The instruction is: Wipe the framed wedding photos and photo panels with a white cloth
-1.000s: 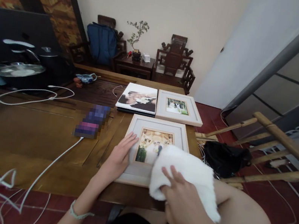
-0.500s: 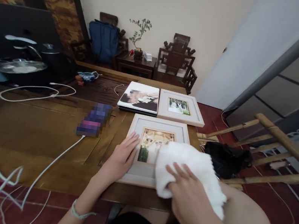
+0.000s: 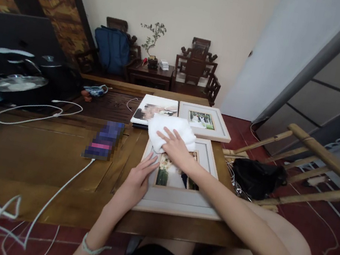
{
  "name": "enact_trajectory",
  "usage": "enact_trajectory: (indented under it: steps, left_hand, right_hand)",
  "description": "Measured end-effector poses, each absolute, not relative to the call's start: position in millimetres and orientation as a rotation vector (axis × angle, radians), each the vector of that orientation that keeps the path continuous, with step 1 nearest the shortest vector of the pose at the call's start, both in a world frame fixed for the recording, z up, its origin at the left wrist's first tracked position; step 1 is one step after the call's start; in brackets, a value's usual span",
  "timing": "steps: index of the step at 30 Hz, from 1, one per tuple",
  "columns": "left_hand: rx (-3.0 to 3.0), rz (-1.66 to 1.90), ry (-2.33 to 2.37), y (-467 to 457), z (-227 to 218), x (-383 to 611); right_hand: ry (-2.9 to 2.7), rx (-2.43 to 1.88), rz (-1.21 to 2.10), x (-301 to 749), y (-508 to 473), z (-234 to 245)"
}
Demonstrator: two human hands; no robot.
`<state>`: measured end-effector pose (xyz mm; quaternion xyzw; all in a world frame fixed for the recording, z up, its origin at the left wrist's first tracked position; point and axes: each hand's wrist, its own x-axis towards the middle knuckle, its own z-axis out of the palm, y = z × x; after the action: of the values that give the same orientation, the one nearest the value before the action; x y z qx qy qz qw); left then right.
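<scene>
A picture frame (image 3: 173,202) with a pale wood rim and a small photo inside lies flat at the table's front edge. Along its left side rests my left hand (image 3: 138,176), fingers stretched out and touching the rim. My right hand (image 3: 175,146) presses a white cloth (image 3: 165,129) onto the frame's far left corner, fingers spread over the fabric. The cloth hides that corner and overlaps the near edge of a white photo panel (image 3: 147,106) behind. My right forearm crosses over the frame and covers part of its photo.
Beside the panel lies a second frame (image 3: 221,129). A phone (image 3: 104,140) with a white cable (image 3: 60,185) is on the wooden table (image 3: 37,157), left of my left hand. A lidded pan (image 3: 19,85) stands farther left. Right of the table is a bamboo rack (image 3: 324,160).
My right hand has moved the white cloth from the frame's near right corner to its far left corner. My left hand stays at the left side. The view has shifted slightly.
</scene>
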<state>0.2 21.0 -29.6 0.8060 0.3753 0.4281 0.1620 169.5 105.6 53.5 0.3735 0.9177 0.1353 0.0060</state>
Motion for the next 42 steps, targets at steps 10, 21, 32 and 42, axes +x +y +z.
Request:
enact_trajectory:
  steps: [10, 21, 32, 42]
  left_hand:
    - [2.287, 1.251, 1.099, 22.8, -36.7, -0.2]
    - [2.243, 1.254, 1.198, 17.4, -33.7, 3.5]
    - [2.215, 1.281, 1.149, 20.8, -38.7, 2.4]
    - [2.271, 1.216, 1.198, 21.5, -36.6, 2.3]
  right_hand:
    - [2.633, 1.515, 0.415, 277.5, 84.5, 69.8]
    - [2.757, 1.564, 0.064, 286.8, -55.7, 64.1]
    - [2.873, 1.578, 0.336, 270.4, 11.1, 88.1]
    - [2.679, 1.465, 0.358, 244.6, 27.5, 47.5]
